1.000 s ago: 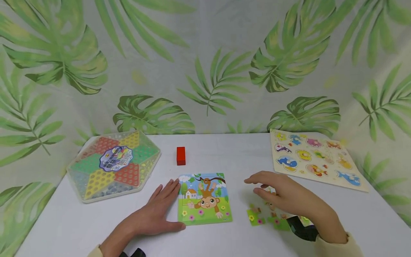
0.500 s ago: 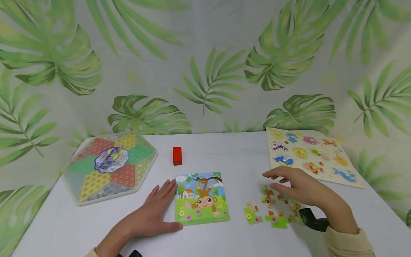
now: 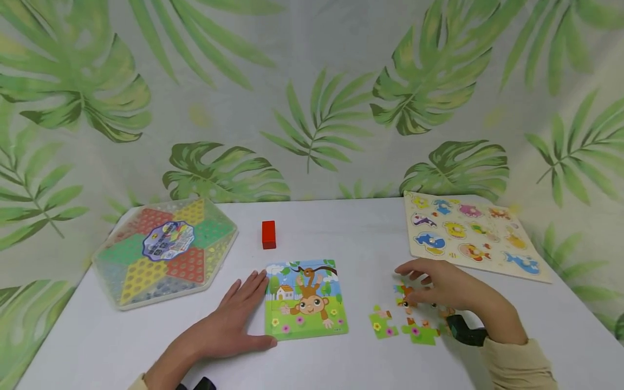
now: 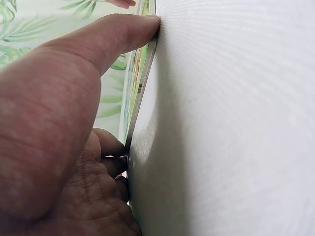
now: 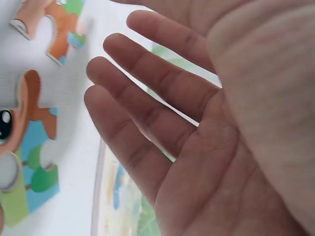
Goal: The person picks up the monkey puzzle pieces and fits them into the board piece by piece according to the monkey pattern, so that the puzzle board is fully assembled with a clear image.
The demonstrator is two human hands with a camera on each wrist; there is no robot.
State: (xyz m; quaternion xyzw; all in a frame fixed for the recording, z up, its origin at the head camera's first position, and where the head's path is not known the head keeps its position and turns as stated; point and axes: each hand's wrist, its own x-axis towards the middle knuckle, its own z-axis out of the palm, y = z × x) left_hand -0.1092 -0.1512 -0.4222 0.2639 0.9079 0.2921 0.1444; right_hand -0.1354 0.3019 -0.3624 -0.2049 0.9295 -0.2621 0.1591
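A square monkey picture puzzle (image 3: 307,300) lies flat on the white table. My left hand (image 3: 226,330) rests beside it, fingertips at its left edge and thumb (image 4: 133,32) at its near corner. To the right, my right hand (image 3: 443,287) hovers palm down over loose jigsaw pieces. Its fingers are loosely extended and hold nothing, as the right wrist view shows. A green flowered piece (image 3: 383,324) and another green piece (image 3: 422,333) show in front of it. One piece with a monkey eye (image 5: 34,142) appears below the hand. Other pieces are partly hidden under the hand.
A hexagonal star-pattern game board (image 3: 166,252) under clear plastic lies at the left. A red block (image 3: 268,234) stands near the back. A wooden sea-animal puzzle board (image 3: 473,238) lies at the back right. Leaf-printed cloth (image 3: 317,108) hangs behind the table.
My right hand has moved right, away from the monkey puzzle, uncovering some loose pieces, then dipped slightly lower over them. The left hand stays at the puzzle's edge. The head view has shifted slightly.
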